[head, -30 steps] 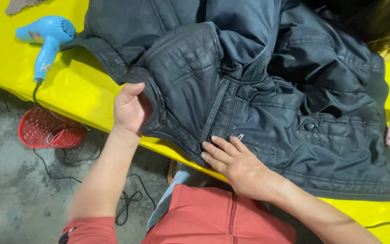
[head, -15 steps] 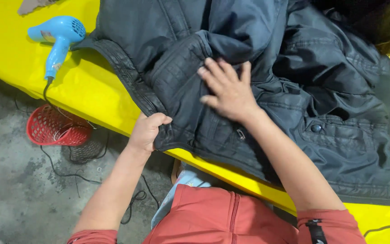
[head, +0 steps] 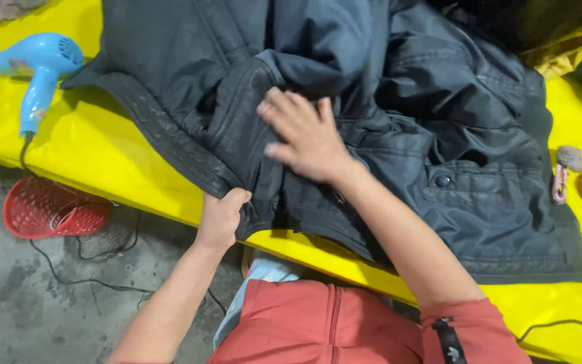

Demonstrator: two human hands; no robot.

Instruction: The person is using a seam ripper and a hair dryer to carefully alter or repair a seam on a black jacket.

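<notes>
Dark jacket (head: 439, 135): spread on yellow table (head: 102, 162)
Left hand (head: 220, 219): pinching hem at table edge
Right hand (head: 308, 135): flat, fingers wide, pressing folds
Tip: hold hem taut, smooth outward

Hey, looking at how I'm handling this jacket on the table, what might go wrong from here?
The dark jacket hangs over the yellow table edge where your left hand grips its hem, so it may slide off to the floor. The blue hair dryer lies beside the jacket, cord trailing down; tugging fabric might drag it off.
</notes>
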